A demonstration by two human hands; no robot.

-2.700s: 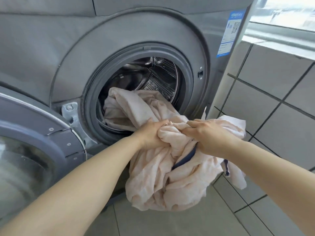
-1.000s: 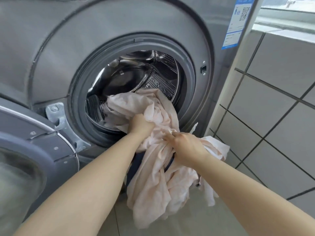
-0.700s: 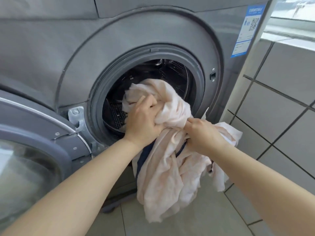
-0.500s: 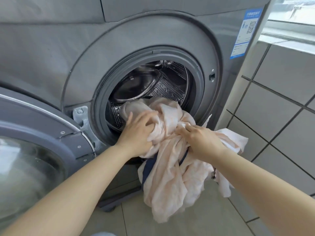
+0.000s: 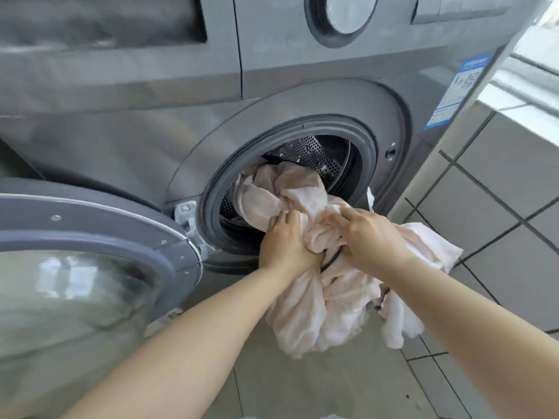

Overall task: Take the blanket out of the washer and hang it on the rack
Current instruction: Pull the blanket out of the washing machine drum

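Observation:
A pale pink blanket (image 5: 305,309) hangs bunched out of the round opening of the grey front-loading washer (image 5: 302,98). Part of the cloth still lies inside the perforated steel drum (image 5: 308,152), and the lower folds dangle just above the floor. My left hand (image 5: 284,243) grips a bunch of the blanket at the opening's lower rim. My right hand (image 5: 369,237) grips the cloth right beside it, a little to the right. A dark blue trim shows between the two hands. No rack is in view.
The washer's round door (image 5: 90,267) stands swung open at the left, close to my left forearm. A grey tiled wall (image 5: 499,192) rises directly right of the machine. Beige floor tiles (image 5: 317,388) lie below the hanging cloth.
The view has risen and pulled back, showing the washer's top panel. More of the blanket has come out of the drum, and my left hand has shifted closer to my right hand.

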